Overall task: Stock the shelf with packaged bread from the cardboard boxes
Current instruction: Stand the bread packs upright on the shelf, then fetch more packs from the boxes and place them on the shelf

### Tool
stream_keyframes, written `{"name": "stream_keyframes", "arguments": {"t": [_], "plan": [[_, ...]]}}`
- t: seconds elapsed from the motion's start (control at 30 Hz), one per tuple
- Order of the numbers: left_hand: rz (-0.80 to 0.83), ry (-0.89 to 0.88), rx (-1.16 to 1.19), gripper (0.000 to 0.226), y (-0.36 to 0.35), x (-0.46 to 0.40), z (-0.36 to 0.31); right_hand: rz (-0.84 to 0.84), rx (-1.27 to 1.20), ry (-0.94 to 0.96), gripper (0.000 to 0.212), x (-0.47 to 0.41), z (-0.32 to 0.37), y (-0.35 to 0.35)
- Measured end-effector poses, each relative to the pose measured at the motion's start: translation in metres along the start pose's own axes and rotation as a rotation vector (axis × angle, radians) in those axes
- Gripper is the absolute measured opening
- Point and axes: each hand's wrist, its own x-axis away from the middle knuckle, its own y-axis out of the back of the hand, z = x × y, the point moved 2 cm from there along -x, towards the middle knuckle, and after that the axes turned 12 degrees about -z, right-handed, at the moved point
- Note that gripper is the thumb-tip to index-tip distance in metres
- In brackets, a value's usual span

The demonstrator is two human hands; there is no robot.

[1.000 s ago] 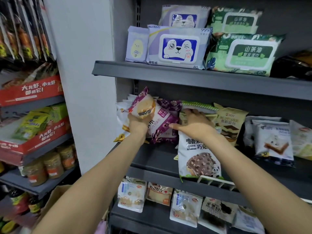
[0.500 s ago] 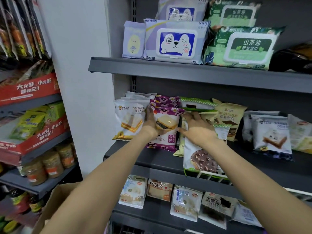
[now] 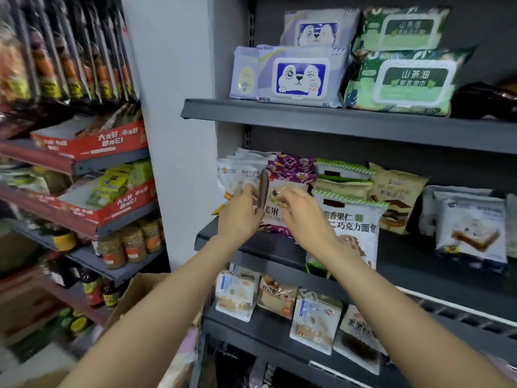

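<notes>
A purple bread package (image 3: 288, 175) stands upright on the middle grey shelf (image 3: 419, 264), between a white bread package (image 3: 237, 172) and a white-and-green chocolate bread package (image 3: 355, 219). My left hand (image 3: 240, 217) is at the purple package's left edge, thumb and fingers pinching it. My right hand (image 3: 305, 219) is in front of the package's lower right, its fingers loosely curled and touching the front. A cardboard box (image 3: 134, 292) shows its flap low down, beside my left forearm.
More bread packs (image 3: 472, 233) line the middle shelf to the right, and several bread packs (image 3: 313, 315) stand on the shelf below. Wet-wipe packs (image 3: 299, 77) fill the top shelf. On the left is a white pillar (image 3: 173, 135), then racks with red boxes and jars (image 3: 126, 245).
The purple package went from raised and tilted in my left hand to upright in the row. Both hands have since drawn back and down from the packages.
</notes>
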Motion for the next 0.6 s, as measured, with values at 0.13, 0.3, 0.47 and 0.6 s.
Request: {"name": "stream_keyframes", "arguments": {"t": [0.13,0.3,0.47,0.6], "plan": [[0.002,0.025,-0.224,0.023,0.037,0.052,0.030,0.156,-0.174,-0.018,0.030,0.030,0.028,-0.025],[0.083,0.200,-0.377,0.022,0.088,0.144,0.088,0.412,-0.287,0.035,0.027,0.092,0.084,-0.070],[0.272,0.486,-0.497,0.028,0.145,0.246,0.171,0.697,-0.355,0.179,0.025,0.167,0.165,-0.122],[0.334,0.746,-0.521,0.029,0.196,0.331,0.238,0.905,-0.373,0.221,0.021,0.231,0.228,-0.173]]}}
